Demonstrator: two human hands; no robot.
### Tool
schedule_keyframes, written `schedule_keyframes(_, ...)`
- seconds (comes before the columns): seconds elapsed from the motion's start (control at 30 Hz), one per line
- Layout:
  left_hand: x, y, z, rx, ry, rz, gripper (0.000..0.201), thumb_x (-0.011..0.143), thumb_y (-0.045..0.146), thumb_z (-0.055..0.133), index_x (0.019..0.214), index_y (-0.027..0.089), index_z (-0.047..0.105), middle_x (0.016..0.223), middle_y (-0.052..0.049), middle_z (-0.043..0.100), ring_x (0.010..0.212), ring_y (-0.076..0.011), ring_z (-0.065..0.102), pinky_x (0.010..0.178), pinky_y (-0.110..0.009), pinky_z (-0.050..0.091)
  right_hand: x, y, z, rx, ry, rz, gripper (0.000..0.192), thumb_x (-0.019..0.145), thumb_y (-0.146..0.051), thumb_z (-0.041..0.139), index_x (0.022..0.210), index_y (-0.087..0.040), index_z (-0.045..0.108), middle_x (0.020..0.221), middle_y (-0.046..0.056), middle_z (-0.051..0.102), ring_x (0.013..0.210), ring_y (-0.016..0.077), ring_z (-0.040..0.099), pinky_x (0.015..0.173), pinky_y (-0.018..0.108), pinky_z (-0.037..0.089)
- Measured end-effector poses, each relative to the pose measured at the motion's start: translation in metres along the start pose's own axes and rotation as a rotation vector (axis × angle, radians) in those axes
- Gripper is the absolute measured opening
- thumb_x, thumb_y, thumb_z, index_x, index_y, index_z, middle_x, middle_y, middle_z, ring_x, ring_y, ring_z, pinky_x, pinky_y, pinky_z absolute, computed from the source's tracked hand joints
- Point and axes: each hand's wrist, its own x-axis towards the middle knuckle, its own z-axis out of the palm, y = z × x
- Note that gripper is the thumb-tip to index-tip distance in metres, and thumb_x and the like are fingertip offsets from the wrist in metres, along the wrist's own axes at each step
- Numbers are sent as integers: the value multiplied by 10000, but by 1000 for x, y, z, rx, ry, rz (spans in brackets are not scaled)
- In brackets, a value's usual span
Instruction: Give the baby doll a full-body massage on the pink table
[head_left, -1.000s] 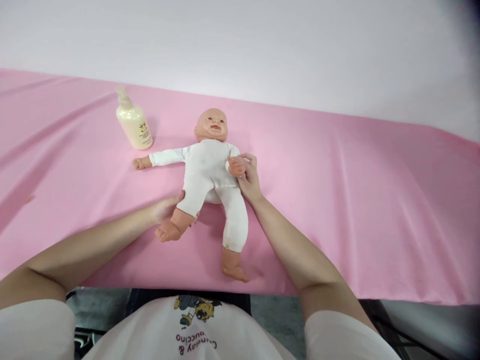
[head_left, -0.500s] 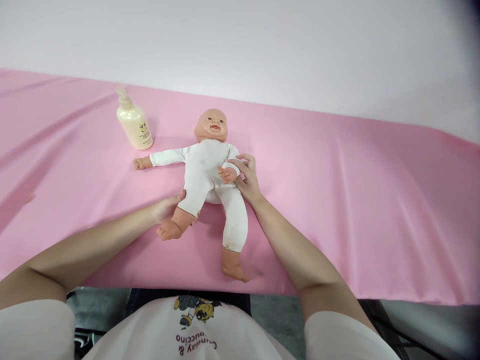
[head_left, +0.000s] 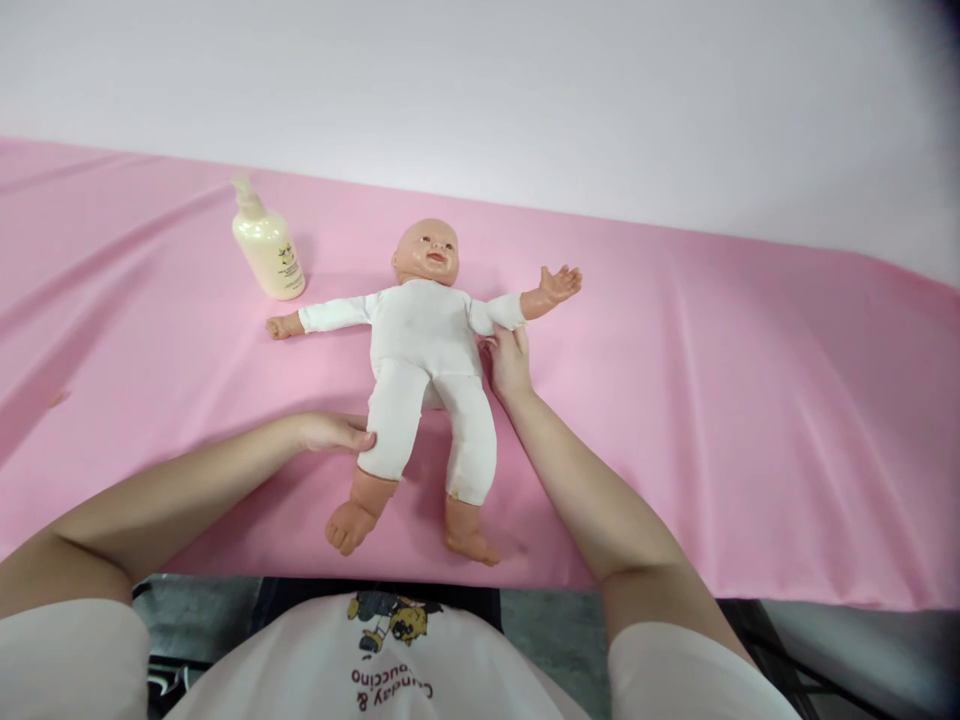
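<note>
A baby doll (head_left: 424, 330) in a white cloth body lies on its back on the pink cloth, head away from me and both arms spread. My left hand (head_left: 336, 432) is at the leg on the left, its thumb against the outer side and its other fingers partly hidden behind the leg. With bent fingers, my right hand (head_left: 510, 362) holds the doll's arm on the right from below, near the elbow; some fingertips are hidden there. The doll's bare hand on that side points outward with its fingers spread.
A cream pump bottle (head_left: 271, 255) stands beyond the doll's outstretched arm on the left. The pink cloth (head_left: 720, 420) covers the table, with folds on both sides and its front edge close to my body. A white surface (head_left: 480, 100) rises behind.
The doll's arm on the right has swung from across its belly out to the side, my right hand following slightly. The leg on the left has straightened and come down towards me.
</note>
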Motion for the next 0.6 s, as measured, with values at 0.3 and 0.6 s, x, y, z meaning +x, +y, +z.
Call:
schedule_keyframes(0.3, 2, 4, 1, 74, -100, -12, 747, 740, 658, 783, 1227, 102, 674, 1161, -136, 741, 1131, -312, 676, 968, -358, 544, 4, -5, 4, 174, 92, 74, 220, 851, -412, 617, 974, -234, 580, 847, -42, 686, 666, 112, 639, 626, 243, 518)
schedule_keyframes(0.6, -2, -6, -2, 52, 144, 72, 721, 770, 719, 716, 1193, 138, 668, 1179, -108, 732, 1153, -261, 654, 980, -304, 524, 4, 0, 0, 94, 101, 16, 288, 899, -485, 585, 1021, -224, 595, 843, -15, 670, 700, 134, 640, 694, 282, 568)
